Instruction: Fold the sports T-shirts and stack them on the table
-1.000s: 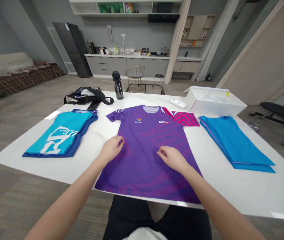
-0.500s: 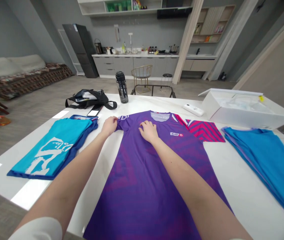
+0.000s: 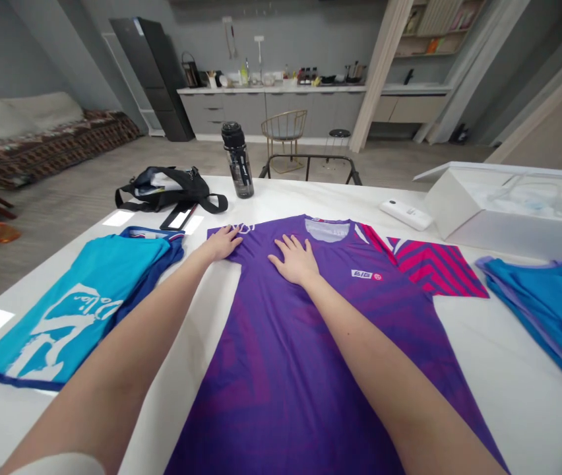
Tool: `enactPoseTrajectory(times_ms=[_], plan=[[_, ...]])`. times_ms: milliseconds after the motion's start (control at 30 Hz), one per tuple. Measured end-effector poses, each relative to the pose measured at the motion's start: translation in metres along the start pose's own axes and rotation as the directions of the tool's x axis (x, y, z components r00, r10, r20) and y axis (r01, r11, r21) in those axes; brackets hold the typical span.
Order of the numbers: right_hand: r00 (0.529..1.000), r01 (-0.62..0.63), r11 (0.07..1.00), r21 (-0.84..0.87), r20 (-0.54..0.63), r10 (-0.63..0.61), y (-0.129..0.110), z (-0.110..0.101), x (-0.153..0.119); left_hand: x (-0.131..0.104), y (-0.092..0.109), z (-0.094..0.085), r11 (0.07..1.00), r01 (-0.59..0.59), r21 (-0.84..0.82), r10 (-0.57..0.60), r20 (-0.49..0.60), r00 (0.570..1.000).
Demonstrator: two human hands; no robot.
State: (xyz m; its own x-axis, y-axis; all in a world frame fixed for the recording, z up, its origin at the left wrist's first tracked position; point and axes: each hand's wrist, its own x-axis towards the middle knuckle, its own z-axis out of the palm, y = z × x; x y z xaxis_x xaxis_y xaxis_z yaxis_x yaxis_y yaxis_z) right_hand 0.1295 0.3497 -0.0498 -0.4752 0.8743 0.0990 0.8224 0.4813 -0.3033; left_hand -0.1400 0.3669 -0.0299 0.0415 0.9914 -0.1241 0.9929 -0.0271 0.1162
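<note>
A purple shirt (image 3: 311, 369) with a pink striped sleeve at the right lies spread out, front up, on the white table (image 3: 479, 369). My left hand (image 3: 223, 242) rests flat on its left sleeve, fingers spread. On the upper chest, left of the collar, my right hand (image 3: 295, 258) lies with fingers apart. Neither hand holds anything. A folded light-blue shirt (image 3: 78, 297) sits on a dark blue one at the left, beside my left forearm. More folded blue clothing (image 3: 553, 303) is at the right edge.
Behind the shirts stand a black bottle (image 3: 238, 161), a black bag (image 3: 167, 188) and a phone (image 3: 179, 216). A white device (image 3: 406, 214) lies near an open white box (image 3: 499, 211) at the right. A chair frame (image 3: 311, 158) stands beyond the table.
My left hand has opened from its bent-finger hold and lies flat on the sleeve, which now reaches further left. My right hand's fingers have spread. The view has shifted slightly closer.
</note>
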Motion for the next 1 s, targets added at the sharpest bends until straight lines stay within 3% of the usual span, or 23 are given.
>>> enactPoseTrajectory(times_ms=[100,200,300,367,467,533,667,833,1000], plan=[[1.000,-0.004,1.000,-0.003,0.011,0.004,0.000,0.001,0.001,-0.028,-0.008,0.011,0.996,0.036,0.080,-0.033,-0.036,0.999],[1.000,-0.007,1.000,-0.004,0.024,0.007,-0.001,0.001,0.001,-0.055,-0.007,0.012,0.987,0.036,0.156,-0.011,-0.155,0.988],[0.999,-0.010,1.000,-0.008,0.035,0.010,-0.001,0.000,0.001,-0.068,0.009,0.001,0.976,-0.074,0.206,0.125,-0.243,0.962],[0.999,-0.011,1.000,-0.013,0.031,0.011,-0.001,0.000,0.001,-0.066,0.028,-0.008,0.975,-0.113,0.192,0.152,-0.207,0.966],[1.000,-0.009,1.000,-0.020,0.025,0.010,-0.002,-0.001,0.000,-0.057,0.060,-0.011,0.983,-0.082,0.165,0.106,-0.138,0.985],[1.000,-0.006,1.000,-0.025,0.029,0.007,-0.002,-0.002,-0.001,-0.052,0.077,-0.007,0.985,-0.040,0.168,0.066,-0.151,0.986],[0.999,-0.004,0.999,-0.033,0.034,0.005,-0.003,-0.003,-0.001,-0.057,0.099,0.007,0.969,0.213,0.128,-0.182,-0.214,0.960],[0.999,0.000,1.000,-0.031,0.040,0.001,-0.002,-0.002,-0.001,-0.079,0.098,0.020,0.913,0.408,0.007,-0.402,-0.159,0.902],[0.999,0.006,0.999,-0.035,0.036,-0.005,-0.002,-0.002,-0.001,-0.067,0.078,0.014,0.928,0.372,-0.015,-0.370,-0.131,0.920]])
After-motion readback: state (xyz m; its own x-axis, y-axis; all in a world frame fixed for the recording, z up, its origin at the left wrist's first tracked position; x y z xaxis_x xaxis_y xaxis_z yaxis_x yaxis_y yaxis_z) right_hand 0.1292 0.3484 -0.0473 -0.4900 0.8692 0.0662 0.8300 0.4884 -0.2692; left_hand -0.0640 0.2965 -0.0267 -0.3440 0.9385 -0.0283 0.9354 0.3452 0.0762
